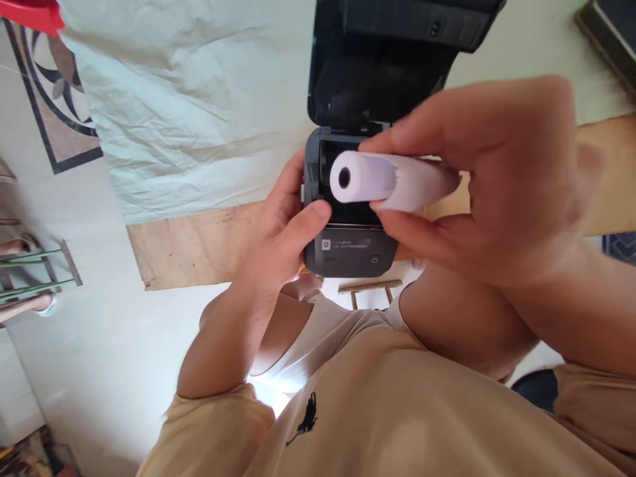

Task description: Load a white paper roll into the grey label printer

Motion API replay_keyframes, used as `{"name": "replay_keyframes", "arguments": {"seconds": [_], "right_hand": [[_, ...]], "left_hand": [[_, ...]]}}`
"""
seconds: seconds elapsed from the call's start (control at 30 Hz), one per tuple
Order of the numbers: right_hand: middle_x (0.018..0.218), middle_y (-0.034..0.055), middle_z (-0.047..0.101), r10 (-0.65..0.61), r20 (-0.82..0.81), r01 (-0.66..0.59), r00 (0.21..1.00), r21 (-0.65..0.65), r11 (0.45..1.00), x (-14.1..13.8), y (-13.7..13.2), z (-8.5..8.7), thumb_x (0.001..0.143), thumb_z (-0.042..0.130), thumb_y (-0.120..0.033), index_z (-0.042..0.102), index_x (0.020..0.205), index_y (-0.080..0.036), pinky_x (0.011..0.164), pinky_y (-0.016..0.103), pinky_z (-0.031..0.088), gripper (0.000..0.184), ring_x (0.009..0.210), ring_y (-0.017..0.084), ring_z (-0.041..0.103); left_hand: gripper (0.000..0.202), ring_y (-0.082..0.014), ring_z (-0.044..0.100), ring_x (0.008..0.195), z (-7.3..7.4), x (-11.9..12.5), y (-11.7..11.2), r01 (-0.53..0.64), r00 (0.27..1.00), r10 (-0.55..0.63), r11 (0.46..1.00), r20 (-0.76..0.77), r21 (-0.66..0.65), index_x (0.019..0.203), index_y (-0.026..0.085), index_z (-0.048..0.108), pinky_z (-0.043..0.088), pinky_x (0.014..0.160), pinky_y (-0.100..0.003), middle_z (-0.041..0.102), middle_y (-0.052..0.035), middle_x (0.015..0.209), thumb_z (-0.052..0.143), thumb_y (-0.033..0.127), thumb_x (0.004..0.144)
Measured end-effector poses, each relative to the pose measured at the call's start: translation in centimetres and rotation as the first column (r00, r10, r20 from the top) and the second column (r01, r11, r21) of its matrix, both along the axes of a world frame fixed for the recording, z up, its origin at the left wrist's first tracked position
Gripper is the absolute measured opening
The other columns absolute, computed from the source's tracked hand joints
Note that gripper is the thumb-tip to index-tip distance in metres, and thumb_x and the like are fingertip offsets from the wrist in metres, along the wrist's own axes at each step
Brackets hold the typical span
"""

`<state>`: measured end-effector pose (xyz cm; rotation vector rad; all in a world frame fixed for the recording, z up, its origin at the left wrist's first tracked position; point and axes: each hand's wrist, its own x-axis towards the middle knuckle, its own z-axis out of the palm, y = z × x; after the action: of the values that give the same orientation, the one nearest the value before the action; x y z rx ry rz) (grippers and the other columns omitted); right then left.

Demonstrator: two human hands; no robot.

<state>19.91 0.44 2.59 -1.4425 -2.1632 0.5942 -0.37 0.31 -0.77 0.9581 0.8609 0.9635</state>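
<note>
Left hand (pixel 283 238) closed round dark label printer (pixel 348 248), lid (pixel 382 59) up, thumb on front edge. Right hand (pixel 491 179) pinches white paper roll (pixel 382 180) btwn thumb & fingers, just over printer's open bay.

A white paper roll (pixel 387 180) is pinched between thumb and fingers of the right hand (pixel 501 179) — just above the open printer (pixel 348 248), lid (pixel 387 59) raised — which is gripped by the left hand (pixel 283 238).
</note>
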Motion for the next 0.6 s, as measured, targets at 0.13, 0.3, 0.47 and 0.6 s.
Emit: {"name": "replay_keyframes", "arguments": {"seconds": [0.13,0.3,0.47,0.6], "right_hand": [[0.109,-0.0014,0.061,-0.02,0.085,0.0,0.996,0.225,0.974,-0.3,0.1,-0.3,0.091,0.041,-0.023,0.053,0.113,-0.021,0.087,0.021,0.041,0.026,0.097,0.007,0.061],[0.117,-0.0027,0.062,0.101,0.075,-0.123,0.992,0.412,0.903,0.5,0.4,-1.4,0.083,0.055,-0.019,0.055,0.101,-0.018,0.088,0.028,0.041,0.018,0.108,0.015,0.061],[0.114,-0.005,0.063,0.226,0.057,-0.226,0.972,0.47,0.853,0.6,-0.2,-2.0,0.08,0.066,-0.028,0.059,0.1,-0.019,0.086,0.033,0.041,0.023,0.11,0.016,0.058],[0.106,-0.0071,0.065,0.196,-0.101,-0.167,0.975,0.24,0.956,0.9,-0.1,-1.4,0.086,0.057,-0.052,0.069,0.092,-0.026,0.091,0.034,0.039,0.029,0.109,0.012,0.056]], "left_hand": [[0.04,-0.0259,0.06,0.128,0.0,-0.3,-0.1,0.011,1.0,-0.011,1.0,-0.014,-0.018,0.129,0.024,0.058,0.055,0.103,-0.037,0.062,-0.0044,0.132,0.058,0.035,0.091],[0.052,-0.027,0.051,0.138,-0.1,-0.6,0.1,0.03,0.998,-0.03,1.0,-0.05,0.007,0.137,0.023,0.052,0.046,0.115,-0.038,0.06,-0.0049,0.137,0.06,0.041,0.089],[0.063,-0.0272,0.058,0.129,-0.1,-0.7,0.2,0.135,0.991,-0.135,0.991,-0.018,-0.002,0.137,0.023,0.05,0.054,0.105,-0.036,0.056,-0.0073,0.141,0.067,0.049,0.082],[0.066,-0.0239,0.069,0.102,-1.0,-0.8,0.1,0.092,0.996,-0.091,0.991,-0.018,0.095,0.134,0.023,0.052,0.062,0.079,-0.032,0.063,-0.0066,0.126,0.077,0.031,0.073]]}}
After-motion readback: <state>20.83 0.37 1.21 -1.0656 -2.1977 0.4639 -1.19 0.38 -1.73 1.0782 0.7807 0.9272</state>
